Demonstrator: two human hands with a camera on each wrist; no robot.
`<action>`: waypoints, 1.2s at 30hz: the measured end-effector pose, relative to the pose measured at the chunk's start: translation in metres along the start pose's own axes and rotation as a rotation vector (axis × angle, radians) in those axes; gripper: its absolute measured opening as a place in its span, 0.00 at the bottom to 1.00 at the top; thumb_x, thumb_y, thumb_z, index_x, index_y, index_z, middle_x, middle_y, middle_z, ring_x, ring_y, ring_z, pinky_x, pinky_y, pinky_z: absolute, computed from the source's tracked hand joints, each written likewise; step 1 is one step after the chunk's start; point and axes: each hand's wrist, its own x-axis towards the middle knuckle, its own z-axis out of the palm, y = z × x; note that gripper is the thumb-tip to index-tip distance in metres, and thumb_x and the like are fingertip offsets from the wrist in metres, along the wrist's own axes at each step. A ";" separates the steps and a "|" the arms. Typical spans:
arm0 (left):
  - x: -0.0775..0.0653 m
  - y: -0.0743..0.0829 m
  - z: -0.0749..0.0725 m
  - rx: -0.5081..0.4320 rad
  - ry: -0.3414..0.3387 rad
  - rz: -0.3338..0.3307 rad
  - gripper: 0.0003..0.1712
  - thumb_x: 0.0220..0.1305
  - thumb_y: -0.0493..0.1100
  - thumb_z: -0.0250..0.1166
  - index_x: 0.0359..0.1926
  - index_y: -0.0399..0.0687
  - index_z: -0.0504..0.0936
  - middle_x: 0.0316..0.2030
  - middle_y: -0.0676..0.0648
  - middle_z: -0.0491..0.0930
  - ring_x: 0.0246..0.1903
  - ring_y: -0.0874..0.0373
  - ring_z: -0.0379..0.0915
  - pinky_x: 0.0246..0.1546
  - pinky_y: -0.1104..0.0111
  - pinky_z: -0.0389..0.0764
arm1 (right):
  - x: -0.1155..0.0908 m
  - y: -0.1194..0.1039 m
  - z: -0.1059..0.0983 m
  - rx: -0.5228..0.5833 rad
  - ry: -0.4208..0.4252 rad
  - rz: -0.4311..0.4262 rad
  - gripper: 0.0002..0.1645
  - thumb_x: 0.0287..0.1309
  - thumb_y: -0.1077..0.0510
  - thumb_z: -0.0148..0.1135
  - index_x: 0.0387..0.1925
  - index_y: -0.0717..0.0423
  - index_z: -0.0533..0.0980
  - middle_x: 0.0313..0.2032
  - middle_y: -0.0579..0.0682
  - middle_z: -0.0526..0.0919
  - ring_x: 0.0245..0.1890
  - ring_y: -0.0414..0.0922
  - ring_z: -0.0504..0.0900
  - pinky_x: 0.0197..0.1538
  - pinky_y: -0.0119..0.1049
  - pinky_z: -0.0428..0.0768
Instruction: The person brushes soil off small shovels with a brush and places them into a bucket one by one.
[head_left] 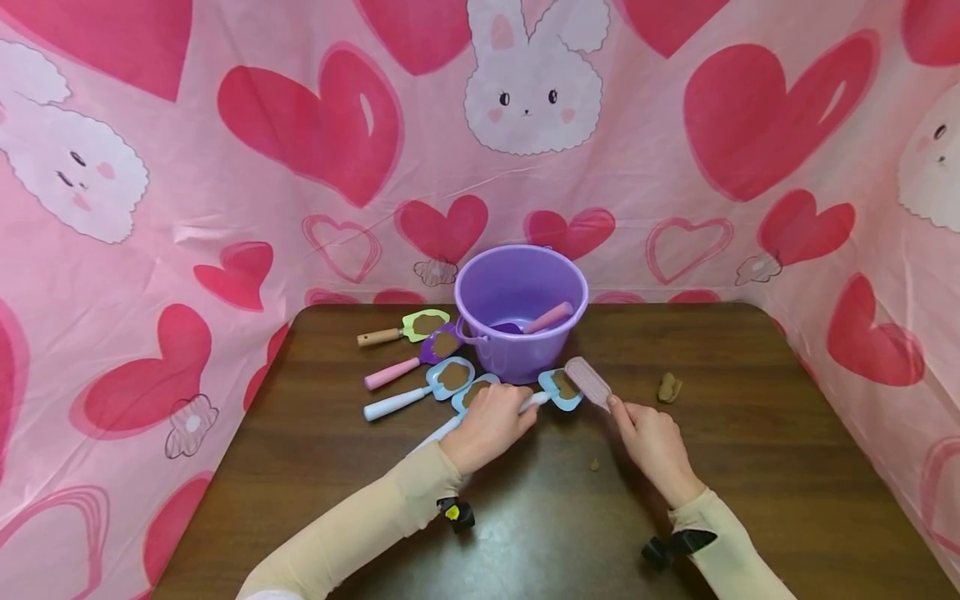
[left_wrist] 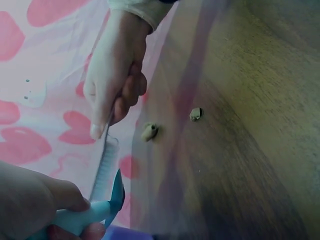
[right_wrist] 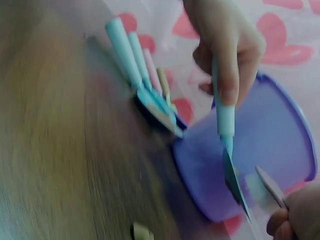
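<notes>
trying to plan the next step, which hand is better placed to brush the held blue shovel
Probably the right hand: it grips the pink brush, close beside the blue shovel. The left hand is occupied, holding that shovel by its handle.

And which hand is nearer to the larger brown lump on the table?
Right. The right hand is just on the near side of the lump; the left hand is farther, to the lump's left, in front of the purple bucket.

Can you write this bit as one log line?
left hand: holds blue shovel | right hand: holds pink brush | purple bucket: pink-handled tool inside | brown lump: on table
</notes>
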 end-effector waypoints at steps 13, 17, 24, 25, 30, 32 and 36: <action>-0.001 -0.002 0.001 -0.024 -0.004 0.007 0.20 0.70 0.42 0.67 0.21 0.51 0.70 0.17 0.55 0.61 0.18 0.58 0.65 0.22 0.65 0.70 | 0.003 -0.003 0.002 -0.028 -0.029 -0.019 0.30 0.77 0.48 0.56 0.14 0.50 0.68 0.13 0.41 0.60 0.16 0.42 0.61 0.24 0.38 0.59; -0.001 -0.001 -0.001 -0.036 -0.004 0.016 0.21 0.69 0.41 0.67 0.20 0.51 0.69 0.16 0.55 0.61 0.18 0.58 0.65 0.22 0.65 0.70 | 0.006 0.003 -0.001 -0.023 -0.011 0.015 0.31 0.78 0.48 0.54 0.14 0.50 0.67 0.14 0.42 0.60 0.16 0.43 0.60 0.24 0.38 0.59; -0.001 -0.001 -0.002 -0.037 -0.020 -0.009 0.22 0.69 0.41 0.67 0.20 0.51 0.68 0.16 0.55 0.61 0.18 0.57 0.66 0.21 0.65 0.69 | 0.006 0.006 -0.004 0.001 -0.005 0.023 0.29 0.79 0.50 0.53 0.16 0.51 0.69 0.15 0.43 0.60 0.18 0.44 0.62 0.25 0.39 0.61; -0.001 -0.001 -0.002 -0.034 -0.019 -0.010 0.22 0.69 0.41 0.67 0.20 0.51 0.68 0.16 0.55 0.61 0.18 0.57 0.65 0.21 0.65 0.69 | 0.006 0.004 -0.003 0.009 0.002 0.005 0.29 0.78 0.50 0.54 0.16 0.51 0.69 0.15 0.43 0.60 0.18 0.44 0.62 0.25 0.39 0.61; -0.001 -0.001 0.000 -0.033 -0.009 -0.012 0.21 0.69 0.41 0.67 0.20 0.51 0.68 0.17 0.55 0.61 0.18 0.58 0.65 0.21 0.65 0.69 | 0.003 -0.005 0.002 0.025 -0.034 -0.103 0.27 0.76 0.52 0.58 0.16 0.49 0.70 0.16 0.39 0.60 0.18 0.41 0.62 0.25 0.36 0.61; -0.002 -0.001 0.000 -0.040 -0.008 -0.010 0.21 0.69 0.41 0.67 0.21 0.51 0.69 0.17 0.55 0.61 0.18 0.58 0.64 0.22 0.65 0.69 | 0.000 -0.007 0.003 0.010 -0.055 -0.121 0.26 0.76 0.51 0.59 0.17 0.48 0.71 0.15 0.38 0.60 0.18 0.40 0.62 0.25 0.36 0.61; -0.004 0.001 0.001 -0.065 -0.011 -0.004 0.20 0.70 0.40 0.67 0.22 0.50 0.69 0.17 0.55 0.61 0.19 0.58 0.64 0.22 0.66 0.68 | -0.002 -0.007 0.001 -0.007 -0.054 -0.061 0.28 0.77 0.49 0.57 0.16 0.50 0.72 0.14 0.39 0.60 0.17 0.41 0.62 0.25 0.36 0.61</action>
